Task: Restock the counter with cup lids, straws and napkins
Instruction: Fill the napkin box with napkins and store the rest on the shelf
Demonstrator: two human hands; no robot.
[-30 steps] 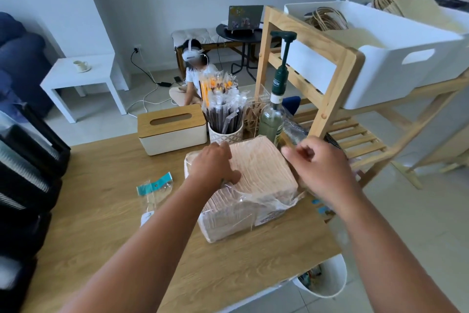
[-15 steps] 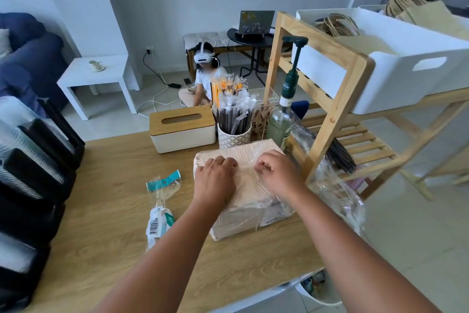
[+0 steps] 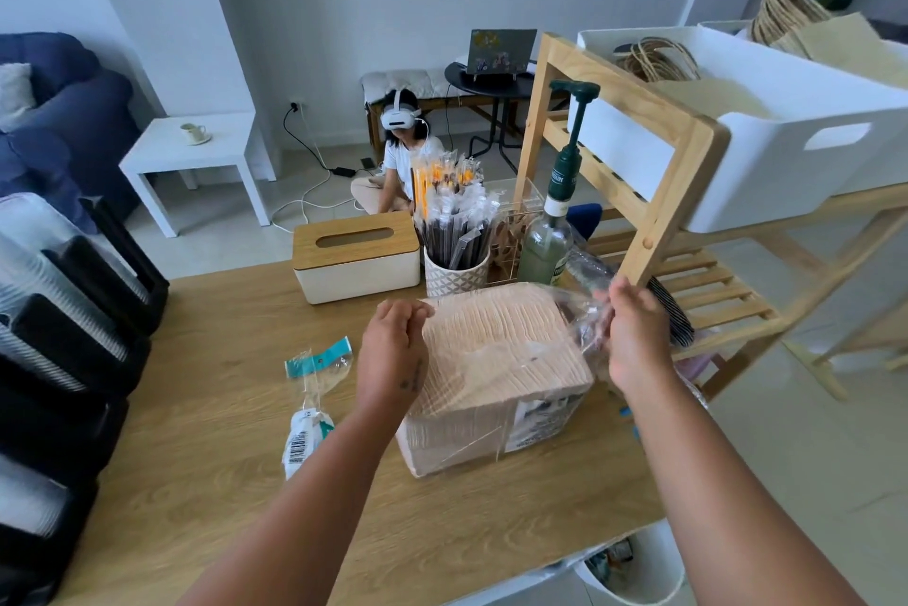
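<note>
Evidently the napkin pack (image 3: 496, 360) is being unwrapped: its plastic wrap (image 3: 582, 311) is pinched by the right hand (image 3: 634, 340), what the curled left hand (image 3: 393, 350) holds cannot be told, and the wrap must next be peeled clear.

Napkin pack (image 3: 496, 374) on table (image 3: 196, 482) (tissue box (image 3: 356, 256) behind).

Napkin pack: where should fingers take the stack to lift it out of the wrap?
Probably from above, fingers down the left and right faces of the napkin stack, near its top. It lies flat as a squat block, and the clear wrap looks open on top, the right hand holding it aside; lower down wrap covers it.
</note>
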